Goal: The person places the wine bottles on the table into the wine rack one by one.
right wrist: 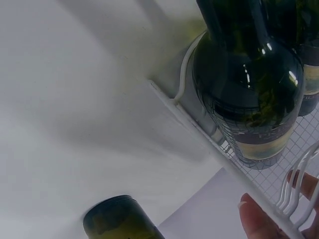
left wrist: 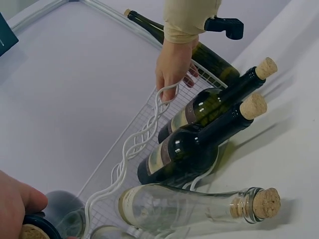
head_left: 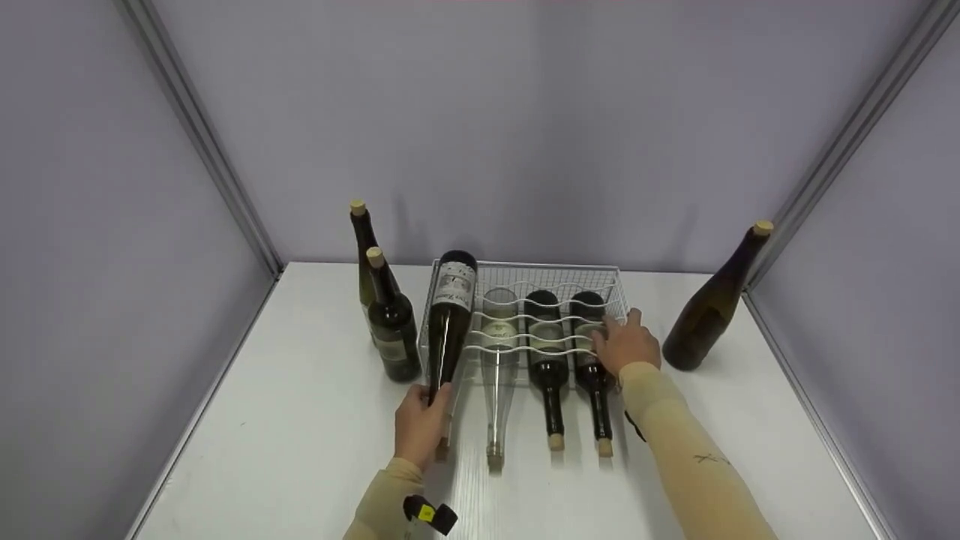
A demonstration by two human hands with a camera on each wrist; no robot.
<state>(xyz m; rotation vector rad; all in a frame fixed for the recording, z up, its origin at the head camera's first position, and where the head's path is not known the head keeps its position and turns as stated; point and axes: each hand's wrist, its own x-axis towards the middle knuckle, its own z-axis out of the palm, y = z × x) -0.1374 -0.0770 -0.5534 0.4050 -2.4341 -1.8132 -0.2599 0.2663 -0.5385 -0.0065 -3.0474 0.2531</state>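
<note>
My left hand (head_left: 421,426) grips the neck of a dark wine bottle (head_left: 448,330) with a white label, its base pointing away over the left end of a white wire wine rack (head_left: 547,265). Its cork (left wrist: 34,232) shows beside my thumb in the left wrist view. My right hand (head_left: 628,346) holds the rack's right end, with a fingertip (right wrist: 304,183) inside the wires and the thumb outside. Lying in the rack, necks toward me, are a clear bottle (head_left: 498,375) and two dark bottles, the middle one (head_left: 549,367) and the right one (head_left: 598,386).
Left of the rack stand a shorter dark bottle (head_left: 394,330) and a taller one (head_left: 363,232) behind it. A brown corked bottle (head_left: 705,315) stands to the right. Grey walls (head_left: 525,135) enclose the white table (head_left: 285,420) at the back and sides.
</note>
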